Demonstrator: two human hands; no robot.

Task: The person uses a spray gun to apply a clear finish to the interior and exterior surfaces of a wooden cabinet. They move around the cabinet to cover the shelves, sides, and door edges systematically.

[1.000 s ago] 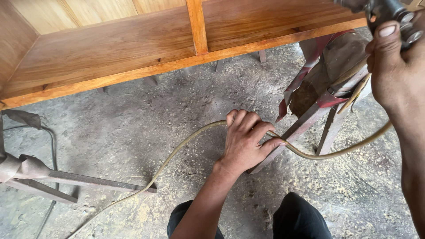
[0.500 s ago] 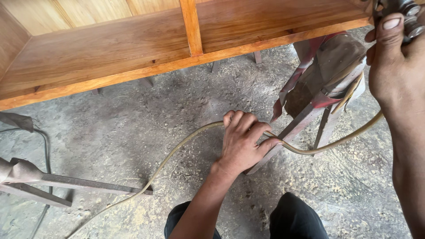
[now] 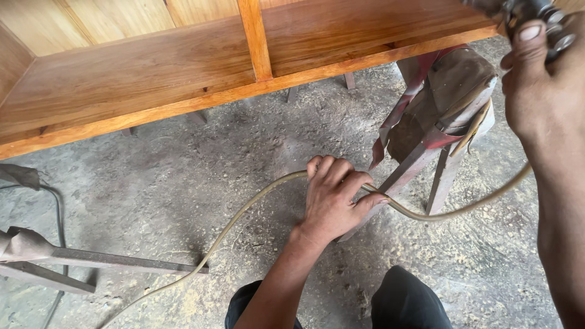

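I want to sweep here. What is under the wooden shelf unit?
Under the wooden shelf unit, dusty concrete floor and short support legs show. Further back is hidden by the shelf.

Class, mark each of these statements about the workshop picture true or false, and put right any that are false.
1. The left hand grips a pale hose. True.
2. The right hand is empty. False: it holds a metal tool at the top right edge of the view.
3. The hose lies coiled inside the wooden cabinet. False: it runs across the dusty floor below the cabinet.
4. A worn wooden stool with reddish legs stands to the right of the left hand. True.
5. The cabinet has an upright divider between two compartments. True.
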